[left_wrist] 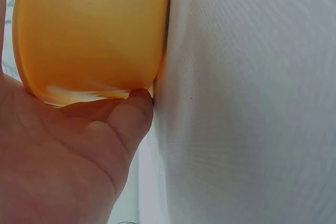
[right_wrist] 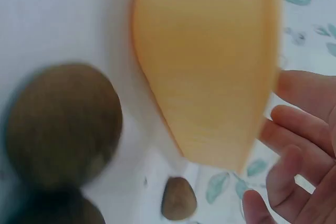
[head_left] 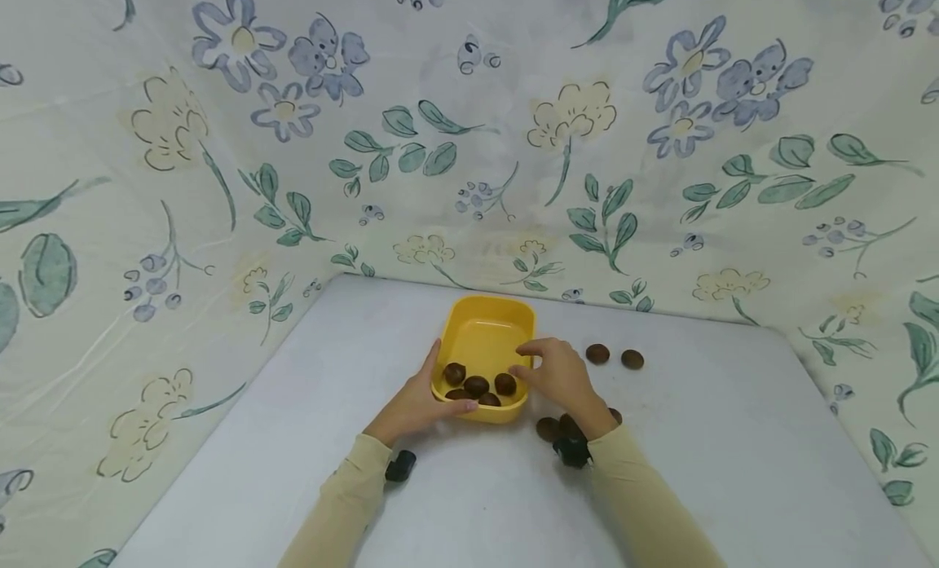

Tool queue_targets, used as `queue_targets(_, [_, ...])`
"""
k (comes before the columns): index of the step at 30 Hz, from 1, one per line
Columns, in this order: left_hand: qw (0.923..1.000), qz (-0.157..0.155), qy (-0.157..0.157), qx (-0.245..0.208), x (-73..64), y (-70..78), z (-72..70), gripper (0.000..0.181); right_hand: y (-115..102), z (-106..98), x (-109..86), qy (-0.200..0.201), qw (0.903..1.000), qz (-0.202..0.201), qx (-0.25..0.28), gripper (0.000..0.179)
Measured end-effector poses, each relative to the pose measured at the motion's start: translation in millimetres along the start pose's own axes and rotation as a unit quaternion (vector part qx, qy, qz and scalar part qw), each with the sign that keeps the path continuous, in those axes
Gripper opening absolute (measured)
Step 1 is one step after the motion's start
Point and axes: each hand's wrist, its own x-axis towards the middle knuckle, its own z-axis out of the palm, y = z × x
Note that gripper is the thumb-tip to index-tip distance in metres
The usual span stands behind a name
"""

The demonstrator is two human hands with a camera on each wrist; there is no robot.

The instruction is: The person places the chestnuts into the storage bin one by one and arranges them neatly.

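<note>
A yellow plastic box [head_left: 484, 307] stands on the table with several brown chestnuts [head_left: 477, 386] in its near end. My left hand [head_left: 421, 401] grips the box at its near left corner, thumb along the front wall and fingers up the left side; the left wrist view shows this hand [left_wrist: 68, 150] against the outer wall. Over the right rim reaches my right hand [head_left: 557, 372], its fingers loosely bent and apart, just above a chestnut [head_left: 504, 384] inside. Nothing shows between the fingers of this hand [right_wrist: 304, 156] in the right wrist view.
Two loose chestnuts [head_left: 597, 354] lie on the white table [head_left: 734, 438] to the right of the box. Several more chestnuts [head_left: 548, 429] sit beneath my right wrist, partly hidden by it. Floral cloth [head_left: 499, 169] hangs behind and along the sides.
</note>
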Motion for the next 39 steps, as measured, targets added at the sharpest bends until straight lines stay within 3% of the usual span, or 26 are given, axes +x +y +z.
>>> queue_targets(8, [0.9999, -0.009, -0.004, 0.002, 1.5, 0.3, 0.4, 0.135, 31.2, -29.9, -10.0, 0.031, 0.9973, 0.013, 0.065, 0.035])
queue_targets(16, [0.9997, -0.022, -0.007, 0.008, 3.7, -0.5, -0.2, 0.135, 83.2, -66.0, -16.3, 0.112, 0.9887, 0.046, 0.09, 0.033])
queue_targets(20, [0.9996, -0.024, -0.007, 0.007, 3.1, -0.5, -0.2, 0.135, 110.4, -80.5, -17.5, 0.146, 0.9807, 0.089, 0.094, 0.036])
queue_targets(25, [0.9999, -0.005, -0.004, 0.009, 0.8, 1.2, -0.5, 0.136, 138.9, -87.6, -20.2, 0.172, 0.9664, 0.151, 0.117, 0.04])
queue_targets(31, [1.0, 0.001, -0.003, 0.008, 0.2, 1.5, -0.7, 0.135, 161.3, -85.3, -21.4, 0.165, 0.959, 0.19, 0.13, 0.046])
queue_targets(39, [1.0, 0.004, -0.002, 0.004, 1.1, -0.7, 0.2, 0.135, 172.9, -78.7, -23.4, 0.106, 0.9598, 0.216, 0.144, 0.057])
